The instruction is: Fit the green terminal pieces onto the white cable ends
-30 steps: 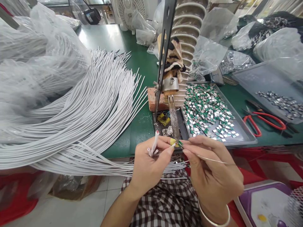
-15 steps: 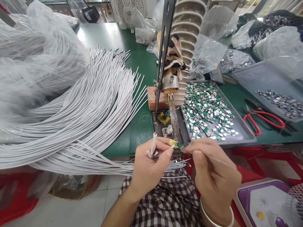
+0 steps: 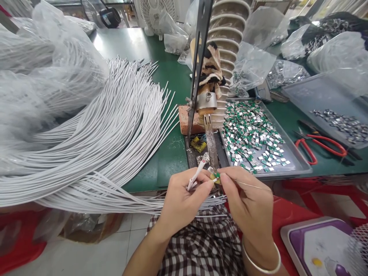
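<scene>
Far left: I log a fan of white cables (image 3: 94,138) spread over the green table (image 3: 169,76), their cut ends pointing right and toward the near edge.

Near centre-left: my left hand (image 3: 181,199) is closed around a few short white cable ends (image 3: 195,177), and its thumb and forefinger pinch one stripped tip against a small green chip (image 3: 216,176).

Centre: a fixed soldering iron (image 3: 211,142) hangs tip-down from a stand, its point just above the pinched joint; a brick and a dark tray with yellowish residue sit behind it.

Near centre-right: my right hand (image 3: 250,203) pinches a thin solder wire (image 3: 253,186), the wire's end brought in to the chip at the iron's tip. Fingers of both hands meet there, touching.

Right: a metal tray (image 3: 299,165) holds loose green chips; red-handled cutters (image 3: 319,147) lie beyond it.

Step, as I judge it: soldering the cable tip to the chip. The next move calls for holding cable and chip steady under the tip while solder is fed, fingertips kept off the hot iron.
</scene>
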A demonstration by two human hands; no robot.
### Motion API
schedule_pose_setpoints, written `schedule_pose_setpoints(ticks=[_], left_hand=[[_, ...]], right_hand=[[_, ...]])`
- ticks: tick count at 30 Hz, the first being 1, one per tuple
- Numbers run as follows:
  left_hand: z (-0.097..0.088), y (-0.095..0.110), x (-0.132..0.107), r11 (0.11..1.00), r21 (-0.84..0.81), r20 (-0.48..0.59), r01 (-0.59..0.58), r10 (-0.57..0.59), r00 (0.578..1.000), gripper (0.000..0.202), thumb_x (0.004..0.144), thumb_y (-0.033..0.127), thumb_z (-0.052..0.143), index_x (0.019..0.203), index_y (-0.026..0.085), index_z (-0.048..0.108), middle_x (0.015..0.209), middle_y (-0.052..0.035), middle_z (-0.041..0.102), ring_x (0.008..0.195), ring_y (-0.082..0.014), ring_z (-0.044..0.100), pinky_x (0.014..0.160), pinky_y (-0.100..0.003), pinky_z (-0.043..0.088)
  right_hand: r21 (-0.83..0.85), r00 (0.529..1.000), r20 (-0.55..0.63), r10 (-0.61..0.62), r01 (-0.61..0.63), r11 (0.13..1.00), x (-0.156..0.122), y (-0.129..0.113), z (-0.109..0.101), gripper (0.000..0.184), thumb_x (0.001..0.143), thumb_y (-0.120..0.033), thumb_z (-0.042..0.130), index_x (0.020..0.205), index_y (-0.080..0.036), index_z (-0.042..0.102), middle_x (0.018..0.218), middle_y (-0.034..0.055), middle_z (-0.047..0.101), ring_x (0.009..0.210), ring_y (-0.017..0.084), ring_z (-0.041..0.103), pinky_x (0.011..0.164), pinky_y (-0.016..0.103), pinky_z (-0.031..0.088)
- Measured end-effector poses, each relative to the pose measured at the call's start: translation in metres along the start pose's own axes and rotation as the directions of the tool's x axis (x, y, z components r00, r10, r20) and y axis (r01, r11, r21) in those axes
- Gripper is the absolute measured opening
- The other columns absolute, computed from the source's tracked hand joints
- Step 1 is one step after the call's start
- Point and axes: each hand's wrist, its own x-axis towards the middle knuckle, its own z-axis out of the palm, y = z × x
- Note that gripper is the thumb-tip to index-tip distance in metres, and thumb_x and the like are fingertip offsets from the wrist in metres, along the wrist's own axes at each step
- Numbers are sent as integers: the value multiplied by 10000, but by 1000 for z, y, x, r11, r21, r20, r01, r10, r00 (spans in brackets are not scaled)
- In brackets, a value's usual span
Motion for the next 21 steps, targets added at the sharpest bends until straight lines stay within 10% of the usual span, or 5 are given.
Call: schedule_pose_setpoints(ticks=[8,21], left_hand=[[-2,4,2,992,-120,-51,-45,39,998,170,818,161,621,661,107,582,795,12,662,636,1,534,596,-87,435],[-2,-1,-1,969,-245,-10,6,-9,1000,187,827,198,647,678,107,583,815,3,657,695,-16,575,657,-106,472]], right_hand=[[0,969,-224,-101,104,995,-10,-3,3,244,803,24,607,990,-127,648,982,10,687,957,32,662,902,141,543],[103,978,-180,-106,126,987,-10,-3,-1,270,761,36,636,978,-121,673,983,30,682,956,77,658,837,207,565]])
